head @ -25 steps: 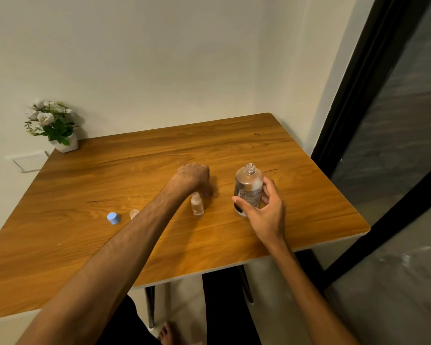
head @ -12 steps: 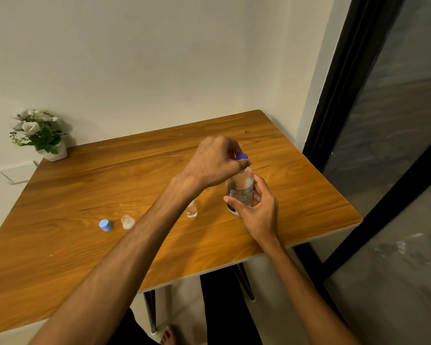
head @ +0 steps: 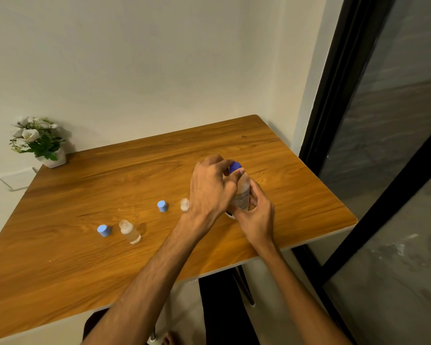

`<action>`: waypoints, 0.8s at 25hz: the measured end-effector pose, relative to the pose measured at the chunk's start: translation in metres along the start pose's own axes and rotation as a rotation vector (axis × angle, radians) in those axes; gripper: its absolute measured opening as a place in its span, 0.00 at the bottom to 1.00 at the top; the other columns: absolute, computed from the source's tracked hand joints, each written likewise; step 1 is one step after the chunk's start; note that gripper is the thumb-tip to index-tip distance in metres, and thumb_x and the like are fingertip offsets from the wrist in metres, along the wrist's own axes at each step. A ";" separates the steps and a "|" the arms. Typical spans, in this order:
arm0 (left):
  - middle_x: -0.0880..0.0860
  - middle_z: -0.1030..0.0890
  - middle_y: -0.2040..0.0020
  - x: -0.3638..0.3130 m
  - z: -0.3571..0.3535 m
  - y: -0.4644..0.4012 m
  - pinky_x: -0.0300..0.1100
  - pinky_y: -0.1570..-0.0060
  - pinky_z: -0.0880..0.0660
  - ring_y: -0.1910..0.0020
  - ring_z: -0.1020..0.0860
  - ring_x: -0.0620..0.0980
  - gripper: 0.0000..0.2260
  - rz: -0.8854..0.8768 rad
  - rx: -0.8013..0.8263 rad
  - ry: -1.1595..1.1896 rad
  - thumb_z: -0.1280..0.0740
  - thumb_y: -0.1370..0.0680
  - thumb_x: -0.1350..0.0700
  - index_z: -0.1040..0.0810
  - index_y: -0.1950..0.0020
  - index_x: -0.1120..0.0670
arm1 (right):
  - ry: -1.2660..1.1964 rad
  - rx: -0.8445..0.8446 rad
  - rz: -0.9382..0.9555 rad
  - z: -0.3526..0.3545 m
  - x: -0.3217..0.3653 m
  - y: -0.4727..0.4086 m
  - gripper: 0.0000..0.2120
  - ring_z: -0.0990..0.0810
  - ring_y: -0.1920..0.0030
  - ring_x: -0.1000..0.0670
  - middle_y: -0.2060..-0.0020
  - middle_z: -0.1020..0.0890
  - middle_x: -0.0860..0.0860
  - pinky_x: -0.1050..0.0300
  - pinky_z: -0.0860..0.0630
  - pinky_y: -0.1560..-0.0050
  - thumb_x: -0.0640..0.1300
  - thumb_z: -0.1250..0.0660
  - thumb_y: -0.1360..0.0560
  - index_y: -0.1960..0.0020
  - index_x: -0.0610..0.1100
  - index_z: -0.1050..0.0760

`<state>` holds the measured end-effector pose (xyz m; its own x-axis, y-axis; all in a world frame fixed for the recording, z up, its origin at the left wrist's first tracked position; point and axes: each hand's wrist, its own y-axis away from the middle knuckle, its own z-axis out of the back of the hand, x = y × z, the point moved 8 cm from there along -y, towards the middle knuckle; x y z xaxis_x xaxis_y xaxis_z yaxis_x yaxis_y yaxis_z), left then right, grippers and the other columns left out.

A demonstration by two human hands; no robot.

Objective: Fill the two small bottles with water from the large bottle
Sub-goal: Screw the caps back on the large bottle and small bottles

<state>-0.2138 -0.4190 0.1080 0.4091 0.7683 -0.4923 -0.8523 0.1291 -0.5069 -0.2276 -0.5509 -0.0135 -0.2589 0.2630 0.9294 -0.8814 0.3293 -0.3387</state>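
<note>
The large clear bottle point(head: 242, 195) stands upright on the wooden table point(head: 110, 265), right of centre. My right hand point(head: 255, 215) wraps its lower body from the near side. My left hand point(head: 210, 189) pinches the dark blue cap point(head: 235, 167) on the bottle's neck. One small open bottle point(head: 130, 231) stands to the left with a light blue cap point(head: 103, 230) beside it. The other small open bottle point(head: 184, 204) peeks out just left of my left wrist, a second light blue cap point(head: 162, 206) next to it.
A small white pot of white flowers point(head: 41, 141) sits at the table's far left corner by the wall. A dark framed glass door point(head: 383, 145) runs along the right side. The table's near edge is close to my body.
My left hand has brought the dark blue cap down onto the large bottle's neck. The view has shifted, so both small bottles and both light blue caps show.
</note>
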 end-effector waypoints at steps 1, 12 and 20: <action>0.53 0.17 0.51 -0.002 0.000 -0.003 0.47 0.50 0.27 0.51 0.22 0.51 0.16 -0.009 0.043 -0.035 0.32 0.19 0.47 0.13 0.41 0.56 | 0.002 0.002 0.000 0.000 0.000 0.000 0.42 0.14 0.44 0.54 0.41 0.14 0.56 0.44 0.14 0.49 0.61 0.19 0.39 0.27 0.54 0.25; 0.55 0.19 0.45 -0.033 -0.001 -0.026 0.41 0.54 0.29 0.44 0.21 0.53 0.14 -0.202 0.279 -0.299 0.32 0.17 0.51 0.15 0.40 0.60 | 0.028 0.054 -0.022 -0.001 0.002 0.000 0.42 0.13 0.49 0.54 0.44 0.14 0.59 0.46 0.13 0.54 0.64 0.19 0.38 0.27 0.57 0.26; 0.54 0.18 0.34 -0.039 0.002 -0.027 0.39 0.44 0.29 0.33 0.22 0.52 0.16 -0.238 0.328 -0.204 0.31 0.19 0.50 0.16 0.34 0.56 | 0.080 0.078 -0.071 -0.004 -0.007 -0.005 0.43 0.15 0.44 0.56 0.42 0.15 0.59 0.46 0.14 0.46 0.67 0.20 0.40 0.28 0.57 0.27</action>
<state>-0.2074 -0.4516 0.1425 0.5614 0.7968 -0.2235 -0.8142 0.4834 -0.3217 -0.2199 -0.5512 -0.0193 -0.1655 0.3139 0.9349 -0.9251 0.2792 -0.2575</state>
